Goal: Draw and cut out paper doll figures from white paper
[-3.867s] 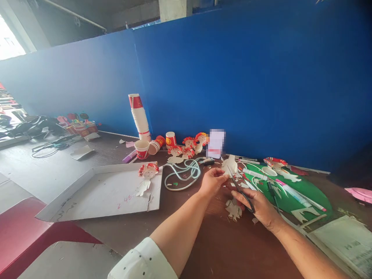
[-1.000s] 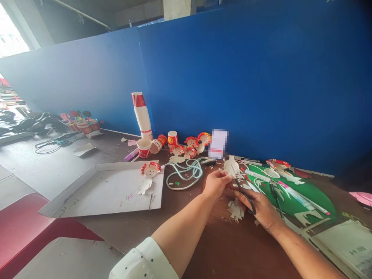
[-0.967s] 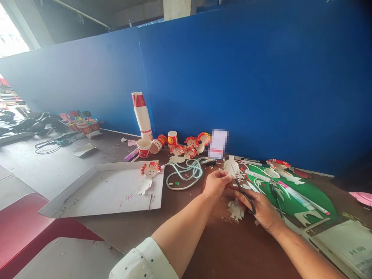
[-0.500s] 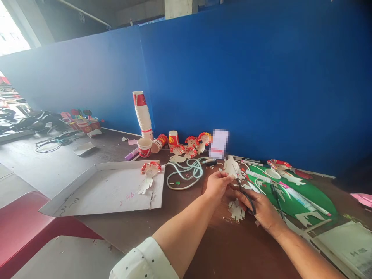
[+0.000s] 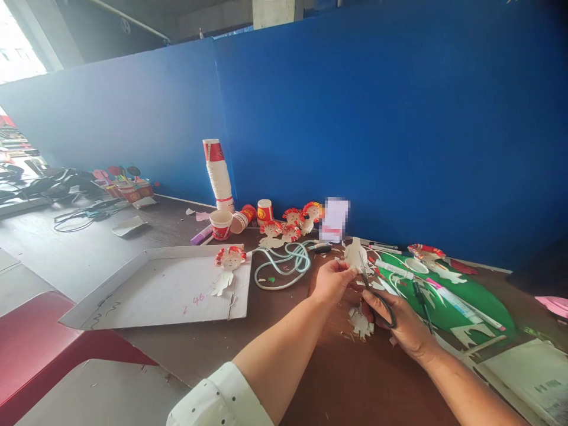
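Between its thumb and fingers my left hand (image 5: 333, 280) pinches a white paper cutout (image 5: 355, 254), which stands up above the table. My right hand (image 5: 399, 316) is closed around the handles of black-handled scissors (image 5: 382, 307). Their blades lie against the right side of the cutout, close to my left fingertips. Below both hands, a second pale cutout (image 5: 361, 322) rests on the brown table among small paper scraps. A cutout figure with a red fringed head (image 5: 231, 258) lies on the white box lid to the left.
A white shallow box lid (image 5: 168, 290) lies left, a coiled pale cable (image 5: 284, 269) beside it. Paper cups (image 5: 220, 225) and a tall cup stack (image 5: 217, 177) stand by the blue partition (image 5: 355, 118). Markers (image 5: 459, 302) lie on a green sheet (image 5: 488, 307) at right.
The scissors and my right hand have shifted slightly to the right and down. The cutout in my left hand has turned a little; my left hand has hardly moved.
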`<control>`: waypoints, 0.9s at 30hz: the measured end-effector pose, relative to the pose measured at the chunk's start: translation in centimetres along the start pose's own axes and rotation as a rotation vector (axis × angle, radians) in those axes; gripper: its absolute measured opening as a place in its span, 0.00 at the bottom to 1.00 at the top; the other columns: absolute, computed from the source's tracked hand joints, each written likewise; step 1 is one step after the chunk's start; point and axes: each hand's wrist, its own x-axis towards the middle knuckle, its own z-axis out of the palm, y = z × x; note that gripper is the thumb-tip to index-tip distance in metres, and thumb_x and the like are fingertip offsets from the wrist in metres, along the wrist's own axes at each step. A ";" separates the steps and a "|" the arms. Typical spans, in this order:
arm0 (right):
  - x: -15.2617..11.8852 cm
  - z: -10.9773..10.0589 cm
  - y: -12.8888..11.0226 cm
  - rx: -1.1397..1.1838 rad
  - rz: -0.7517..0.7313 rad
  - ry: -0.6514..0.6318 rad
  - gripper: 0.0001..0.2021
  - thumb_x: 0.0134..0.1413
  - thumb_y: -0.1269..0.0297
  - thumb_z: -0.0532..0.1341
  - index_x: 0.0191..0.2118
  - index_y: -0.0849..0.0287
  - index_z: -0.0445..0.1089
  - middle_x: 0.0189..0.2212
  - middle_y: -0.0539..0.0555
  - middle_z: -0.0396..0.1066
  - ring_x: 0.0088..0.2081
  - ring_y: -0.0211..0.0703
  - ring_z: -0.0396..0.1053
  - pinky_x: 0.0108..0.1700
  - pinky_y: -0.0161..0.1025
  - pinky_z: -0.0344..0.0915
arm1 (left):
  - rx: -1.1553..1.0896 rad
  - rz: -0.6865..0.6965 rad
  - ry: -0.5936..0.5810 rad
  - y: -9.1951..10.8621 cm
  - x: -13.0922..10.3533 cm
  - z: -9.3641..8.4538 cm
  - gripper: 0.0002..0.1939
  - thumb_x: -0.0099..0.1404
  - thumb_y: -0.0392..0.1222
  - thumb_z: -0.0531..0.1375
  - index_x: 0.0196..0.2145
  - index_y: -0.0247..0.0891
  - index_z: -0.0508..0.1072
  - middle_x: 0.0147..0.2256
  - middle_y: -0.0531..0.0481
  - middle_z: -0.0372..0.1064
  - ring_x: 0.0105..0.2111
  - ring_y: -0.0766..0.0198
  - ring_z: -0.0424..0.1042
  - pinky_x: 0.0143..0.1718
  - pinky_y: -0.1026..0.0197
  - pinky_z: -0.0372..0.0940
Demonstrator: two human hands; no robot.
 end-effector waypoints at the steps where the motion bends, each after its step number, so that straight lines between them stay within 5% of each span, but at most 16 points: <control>1: 0.0 -0.1 0.0 0.020 0.002 -0.002 0.20 0.54 0.45 0.56 0.29 0.58 0.70 0.22 0.49 0.64 0.26 0.39 0.61 0.24 0.33 0.55 | 0.005 -0.002 -0.003 0.1 0.0 0.0 0.17 0.42 0.44 0.70 0.22 0.35 0.66 0.19 0.55 0.62 0.18 0.72 0.61 0.23 0.66 0.59; 27: -0.1 -0.6 -1.0 -0.178 -0.051 0.013 0.24 0.53 0.43 0.55 0.19 0.57 0.65 0.16 0.48 0.63 0.21 0.38 0.58 0.25 0.36 0.56 | -0.011 -0.032 -0.051 0.5 0.1 -0.3 0.19 0.38 0.43 0.72 0.22 0.34 0.66 0.20 0.55 0.63 0.17 0.74 0.61 0.22 0.67 0.59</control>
